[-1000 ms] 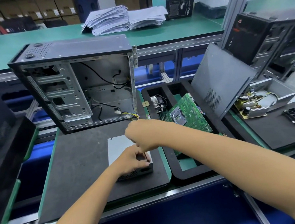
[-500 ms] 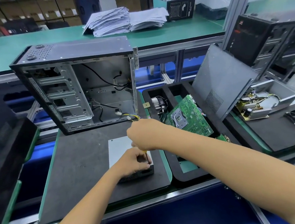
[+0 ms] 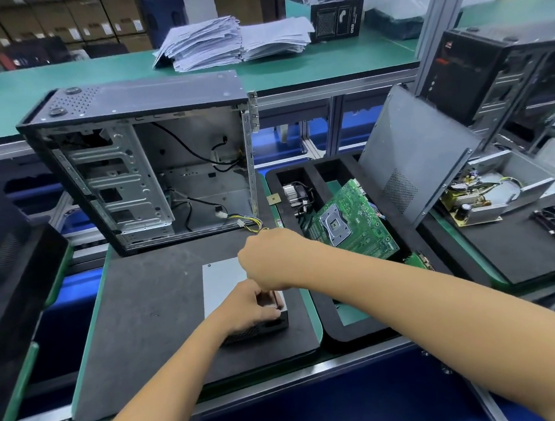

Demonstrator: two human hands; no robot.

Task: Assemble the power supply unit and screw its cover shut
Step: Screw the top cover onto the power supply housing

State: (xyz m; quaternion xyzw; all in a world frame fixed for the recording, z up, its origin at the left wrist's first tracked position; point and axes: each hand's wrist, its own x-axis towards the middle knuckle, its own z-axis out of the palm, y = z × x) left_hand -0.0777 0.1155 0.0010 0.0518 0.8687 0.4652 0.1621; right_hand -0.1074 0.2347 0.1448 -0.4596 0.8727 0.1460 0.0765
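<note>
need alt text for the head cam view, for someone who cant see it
Two bare hands work on a grey power supply unit on a black mat: the left hand steadies its near corner, the right hand is fisted just above. Behind stands an open computer case; a green motherboard lies to the right.

Left hand [image 3: 249,305] grips power supply unit [image 3: 222,284] on black mat [image 3: 151,322]; right hand [image 3: 267,260] fisted above it. Open PC case [image 3: 151,164] behind.
</note>
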